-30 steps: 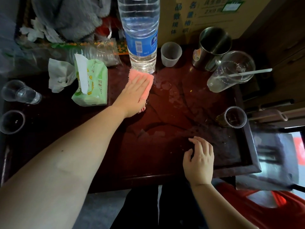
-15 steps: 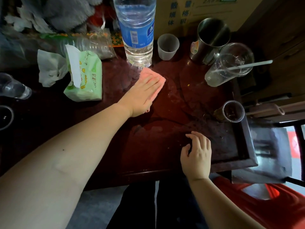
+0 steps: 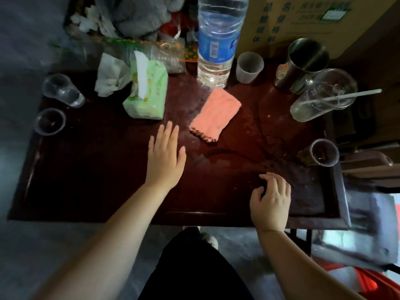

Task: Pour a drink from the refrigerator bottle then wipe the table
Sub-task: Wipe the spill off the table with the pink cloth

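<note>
A folded pink cloth lies by itself on the dark red wooden table, just in front of a large clear water bottle with a blue label. My left hand hovers flat and empty, fingers apart, a little to the near left of the cloth and not touching it. My right hand rests near the table's front edge with fingers loosely curled, holding nothing. A small clear cup holding a little dark drink stands at the right edge.
A green tissue pack and crumpled tissue sit at the back left, with two clear cups beside them. A frosted cup, steel mug and tipped plastic cup with straw crowd the back right. Wet smears mark the middle.
My left hand has let go of the pink cloth and drawn back toward me and to the left. The cloth now lies uncovered. The right hand has stayed in place.
</note>
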Motion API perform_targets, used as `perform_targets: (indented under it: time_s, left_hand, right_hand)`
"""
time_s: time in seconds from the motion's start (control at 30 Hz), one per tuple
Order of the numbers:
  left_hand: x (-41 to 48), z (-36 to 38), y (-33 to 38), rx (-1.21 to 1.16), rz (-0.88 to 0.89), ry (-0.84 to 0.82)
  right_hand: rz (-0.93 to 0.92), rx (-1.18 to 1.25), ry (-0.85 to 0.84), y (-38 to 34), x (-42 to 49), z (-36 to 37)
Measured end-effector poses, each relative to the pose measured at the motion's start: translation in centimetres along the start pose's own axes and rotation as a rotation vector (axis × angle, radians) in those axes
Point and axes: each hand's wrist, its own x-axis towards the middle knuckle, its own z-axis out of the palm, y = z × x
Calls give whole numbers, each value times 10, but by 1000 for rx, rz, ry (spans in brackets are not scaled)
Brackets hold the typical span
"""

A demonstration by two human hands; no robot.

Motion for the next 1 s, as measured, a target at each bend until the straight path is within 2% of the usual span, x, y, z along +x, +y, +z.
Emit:
perform_targets:
  time_s: [0.07, 0.3, 0.77, 0.87, 1.0]
  left_hand:
    - [-12, 1, -4, 67, -114, -25]
    - [-14, 10, -8, 179, -208, -32]
    - [-35, 21, -17, 187, -240, -11]
    - [-35, 23, -19, 162, -249, 19]
    - [-34, 24, -20, 160, -261, 22]
  right_hand:
    - [11, 5, 9, -2, -2, 0]
    - [-16, 19, 37, -1, -3, 2]
    - [-20, -13, 31, -2, -4, 3]
    - [-114, -45, 22, -14, -3, -2]
    - [-291, 56, 15, -71, 38, 4]
